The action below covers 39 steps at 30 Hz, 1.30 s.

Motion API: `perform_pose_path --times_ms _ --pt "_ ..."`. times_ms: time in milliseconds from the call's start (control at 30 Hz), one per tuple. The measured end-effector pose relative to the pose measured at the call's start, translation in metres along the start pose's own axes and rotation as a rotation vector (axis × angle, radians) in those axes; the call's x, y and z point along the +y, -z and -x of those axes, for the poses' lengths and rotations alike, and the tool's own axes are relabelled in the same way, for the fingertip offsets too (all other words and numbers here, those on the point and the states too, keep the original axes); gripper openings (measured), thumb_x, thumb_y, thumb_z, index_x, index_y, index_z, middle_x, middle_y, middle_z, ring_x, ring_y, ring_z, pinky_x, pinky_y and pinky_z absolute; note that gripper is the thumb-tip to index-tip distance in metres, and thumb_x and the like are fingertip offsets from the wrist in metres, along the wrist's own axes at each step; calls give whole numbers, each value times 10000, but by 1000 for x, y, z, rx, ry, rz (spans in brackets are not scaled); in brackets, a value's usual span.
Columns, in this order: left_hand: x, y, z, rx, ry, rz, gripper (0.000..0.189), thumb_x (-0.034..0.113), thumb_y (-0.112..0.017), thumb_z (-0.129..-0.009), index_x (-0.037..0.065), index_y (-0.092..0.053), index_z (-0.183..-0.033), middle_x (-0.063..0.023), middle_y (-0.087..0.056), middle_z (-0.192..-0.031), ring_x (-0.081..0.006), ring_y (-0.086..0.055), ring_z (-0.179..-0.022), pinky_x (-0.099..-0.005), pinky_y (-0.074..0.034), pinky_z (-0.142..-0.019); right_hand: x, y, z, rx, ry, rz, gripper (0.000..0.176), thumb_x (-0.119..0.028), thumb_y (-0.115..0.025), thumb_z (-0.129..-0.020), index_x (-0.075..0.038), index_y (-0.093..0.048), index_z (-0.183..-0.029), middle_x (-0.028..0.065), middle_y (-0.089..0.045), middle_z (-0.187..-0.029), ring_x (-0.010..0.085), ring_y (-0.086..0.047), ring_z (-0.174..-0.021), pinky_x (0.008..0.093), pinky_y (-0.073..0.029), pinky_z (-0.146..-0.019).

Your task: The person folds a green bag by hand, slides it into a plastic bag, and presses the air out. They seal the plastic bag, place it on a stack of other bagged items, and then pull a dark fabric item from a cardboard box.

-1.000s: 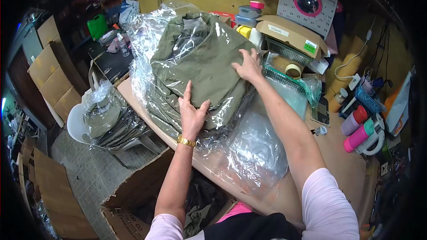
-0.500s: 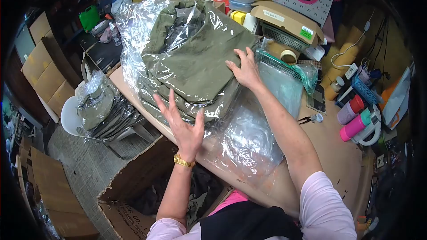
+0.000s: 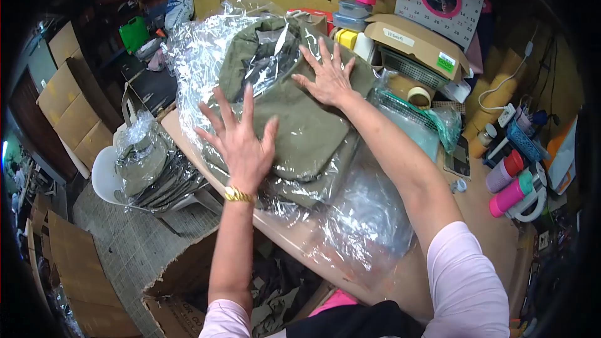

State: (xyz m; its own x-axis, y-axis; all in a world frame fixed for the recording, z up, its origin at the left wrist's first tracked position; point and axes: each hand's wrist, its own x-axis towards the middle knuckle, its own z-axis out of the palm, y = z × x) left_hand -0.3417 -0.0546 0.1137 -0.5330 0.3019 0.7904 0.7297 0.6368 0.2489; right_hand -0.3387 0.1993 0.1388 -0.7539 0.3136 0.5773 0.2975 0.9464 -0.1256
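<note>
A stack of olive-green fabric items in clear plastic [image 3: 300,128] lies on the table [image 3: 460,213]. My left hand [image 3: 241,147], with a gold watch or bracelet at the wrist, is spread over the stack's lower left part. Its fingers are apart and it holds nothing. Farther back, my right hand [image 3: 328,78] has its fingers spread on or just over the upper part of the top item, also holding nothing. Whether each palm touches the plastic is hard to tell. Empty-looking clear plastic [image 3: 369,213] lies to the right, under my right forearm.
On the left, a white chair [image 3: 106,178] bears more plastic-wrapped green items [image 3: 144,166]. An open cardboard box [image 3: 181,275] with dark fabric stands below the table's front edge. A green basket [image 3: 410,109], a phone [image 3: 457,158] and tumblers [image 3: 510,194] are on the right.
My right hand has moved up and left over the stack, its fingers spreading wider. My left hand has shifted up over the stack's left part. The camera view has moved slightly.
</note>
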Motion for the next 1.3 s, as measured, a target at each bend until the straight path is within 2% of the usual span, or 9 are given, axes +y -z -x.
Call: perform_pose_path --times_ms 167,233,367,767,833,967,1100,1200,1300 --pt "-32 -51 -115 79 -112 -194 639 569 -523 -929 337 -385 -1507 -95 -141 -1648 -449 12 -1497 -754 12 -1086 -7 -18 -91 -100 -4 -38 870 -867 -342 -808 -407 -251 -1540 76 -60 -1657 447 -21 -1494 759 36 -1098" --pt "-51 -85 -131 -179 -32 -244 621 610 -490 -918 347 -430 -1477 -86 -213 -1630 -455 -59 -1491 -789 -13 -1063 -2 -37 -108 -182 -13 -45 878 -879 -335 -798 -411 -257 -1537 62 -70 -1656 442 -26 -1495 760 33 -1099" --pt "-75 -137 -117 -435 39 -313 677 676 -411 -923 359 -349 -1518 -67 -177 -1642 -455 -61 -1492 -803 -33 -1051 20 -86 -123 -407 -57 -83 887 -896 -328 -782 -420 -279 -1529 35 -90 -1656 433 -44 -1496 760 22 -1104" --pt "-90 -216 -96 -491 144 -178 793 721 -393 -896 240 -352 -1525 -140 -344 -1563 -442 -286 -1429 -710 -202 -1096 31 -140 -111 -418 -113 -52 832 -803 -383 -845 -354 -296 -1540 69 -102 -1653 444 -46 -1493 707 -30 -1142" --pt "-89 -209 -106 -617 181 -127 782 709 -375 -910 233 -338 -1529 -143 -319 -1577 -426 -327 -1419 -712 -193 -1099 35 -117 -113 -467 -128 -65 783 -723 -423 -888 -336 -272 -1551 77 -89 -1654 427 -18 -1501 697 -30 -1149" --pt "-85 -163 -130 -550 105 -104 581 444 -396 -994 132 -397 -1485 -158 -391 -1534 -398 -386 -1389 -648 -245 -1114 45 -13 -105 -442 -39 -127 377 -327 -496 -971 -96 -655 -1223 180 -446 -1474 379 -474 -1297 550 -355 -1093" --pt "-54 -129 -118 -450 -62 -156 524 320 -432 -987 43 -450 -1432 -176 -453 -1484 -389 -425 -1360 -593 -276 -1122 86 -3 -57 -621 17 164 380 -293 -444 -996 -106 -631 -1270 138 -420 -1508 366 -434 -1343 600 -320 -1106" --pt "-109 -225 -90 16 -165 -215 436 281 -440 -989 -31 -557 -1271 -218 -608 -1270 -369 -537 -1235 -570 -306 -1103 128 -76 -28 -285 109 129 452 -316 -384 -1013 -147 -489 -1419 90 -397 -1534 332 -387 -1394 729 -258 -1074" --pt "-113 -232 -85 -261 10 -190 414 287 -450 -989 -18 -569 -1242 -213 -623 -1220 -361 -562 -1182 -565 -328 -1081 132 -118 -35 -237 153 66 471 -313 -383 -1010 -154 -446 -1449 88 -405 -1528 331 -409 -1372 717 -272 -1075"
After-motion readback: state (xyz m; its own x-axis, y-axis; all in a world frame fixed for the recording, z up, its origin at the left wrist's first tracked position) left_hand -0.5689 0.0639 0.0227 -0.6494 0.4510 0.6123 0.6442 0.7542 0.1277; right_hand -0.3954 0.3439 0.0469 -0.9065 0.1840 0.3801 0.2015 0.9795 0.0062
